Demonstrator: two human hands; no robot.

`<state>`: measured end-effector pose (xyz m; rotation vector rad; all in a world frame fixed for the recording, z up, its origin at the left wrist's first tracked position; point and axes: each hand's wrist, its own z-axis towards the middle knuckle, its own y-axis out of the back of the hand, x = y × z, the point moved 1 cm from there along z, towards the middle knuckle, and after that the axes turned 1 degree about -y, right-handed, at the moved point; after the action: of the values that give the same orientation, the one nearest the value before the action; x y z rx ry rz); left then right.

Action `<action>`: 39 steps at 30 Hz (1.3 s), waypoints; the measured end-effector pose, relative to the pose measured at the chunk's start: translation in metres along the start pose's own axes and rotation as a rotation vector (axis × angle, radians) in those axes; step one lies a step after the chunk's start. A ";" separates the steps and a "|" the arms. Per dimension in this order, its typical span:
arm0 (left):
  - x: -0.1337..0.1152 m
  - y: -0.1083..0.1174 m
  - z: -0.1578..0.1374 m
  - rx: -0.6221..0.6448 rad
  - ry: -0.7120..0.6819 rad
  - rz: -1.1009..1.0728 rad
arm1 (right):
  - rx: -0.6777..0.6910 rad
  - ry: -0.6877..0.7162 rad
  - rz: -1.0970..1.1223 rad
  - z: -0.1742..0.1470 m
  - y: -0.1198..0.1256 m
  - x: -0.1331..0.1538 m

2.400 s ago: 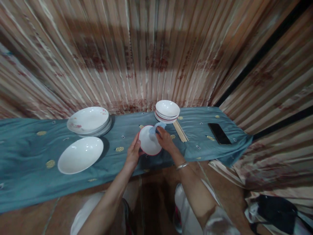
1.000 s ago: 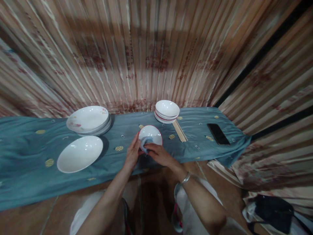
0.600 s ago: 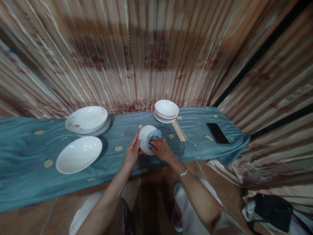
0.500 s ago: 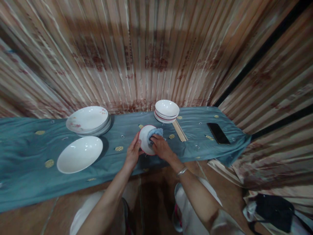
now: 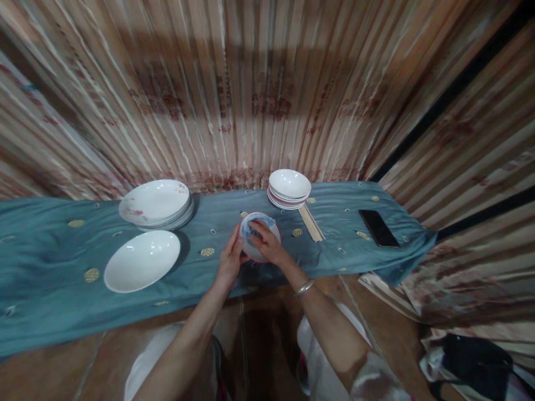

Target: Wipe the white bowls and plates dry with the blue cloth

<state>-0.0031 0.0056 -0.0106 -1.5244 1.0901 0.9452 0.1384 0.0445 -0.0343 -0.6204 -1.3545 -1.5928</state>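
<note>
A small white bowl with a red rim [image 5: 272, 252] is tilted toward me, held above the cloth-covered table. My left hand [image 5: 231, 253] grips its left edge, thumb at the rim and fingers behind. Inside the bowl, a light blue cloth [image 5: 248, 224] lies bunched under the fingers of my right hand [image 5: 266, 240], pressed against the upper left of the inner wall. The fingertips are partly lost in the cloth. Beyond the bowl, to the right, stands a stack of small bowls [image 5: 289, 184].
Wooden chopsticks [image 5: 311, 224] lie beside the stack, and a black phone [image 5: 378, 228] rests farther right. On the left are a stack of floral plates [image 5: 155, 201] and a big white bowl [image 5: 142, 262]. A pleated curtain [image 5: 259, 100] hangs behind the table [image 5: 217, 214]. A dark bag [image 5: 476, 359] sits lower right.
My right hand has moved the blue cloth from the bowl's right side to its upper left. My left hand keeps its hold. The whole view has shifted slightly.
</note>
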 end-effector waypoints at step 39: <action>-0.001 0.013 0.013 -0.140 -0.034 -0.051 | -0.034 -0.205 -0.427 -0.052 0.083 0.010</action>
<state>-0.0161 0.0178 -0.0156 -1.6357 0.9734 1.0260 0.2161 -0.0052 -0.0003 -0.5497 -1.6995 -1.9339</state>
